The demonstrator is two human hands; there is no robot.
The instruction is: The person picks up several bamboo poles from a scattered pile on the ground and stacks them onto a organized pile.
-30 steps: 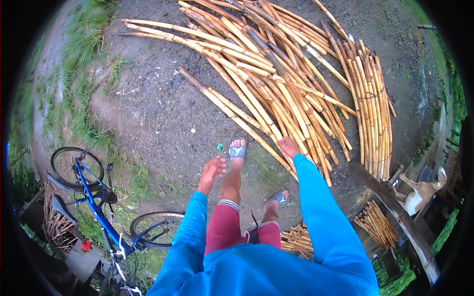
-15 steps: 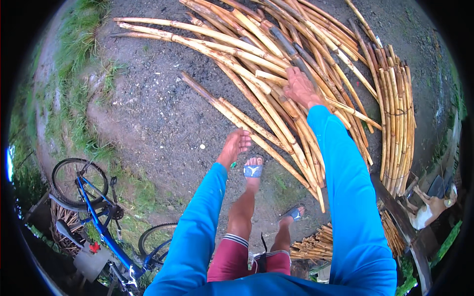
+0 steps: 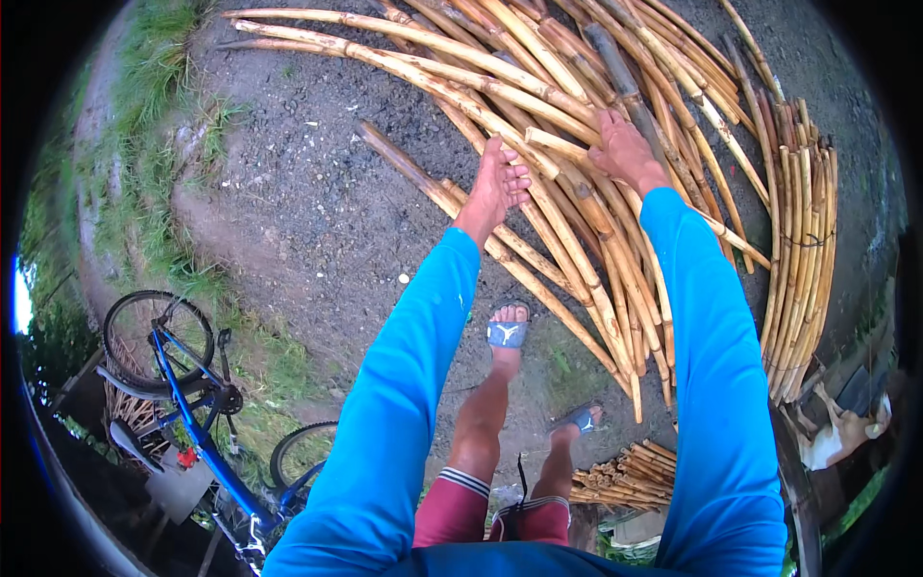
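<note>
Many long, tan, jointed cane poles (image 3: 538, 178) lie loosely heaped on the ground in front of me, fanning out toward the upper left. My right hand (image 3: 630, 152) is on the middle of the heap, its fingers bent round a pole beside a dark, blackened pole (image 3: 615, 67). The undersides of those fingers are hidden. My left hand (image 3: 497, 188) hovers at the heap's left side, palm turned inward and fingers loosely curled but apart, with nothing in it. Whether it touches the poles below cannot be made out.
A tied bundle of poles (image 3: 803, 250) lies at the right, with a tan and white animal (image 3: 846, 433) near its lower end. Shorter canes (image 3: 625, 476) are stacked beside my feet. A blue bicycle (image 3: 197, 423) is at lower left, grass (image 3: 154, 125) at upper left.
My left hand has moved forward and to the right, up to the heap's edge. My right hand stays on the poles, while the whole view has shifted slightly.
</note>
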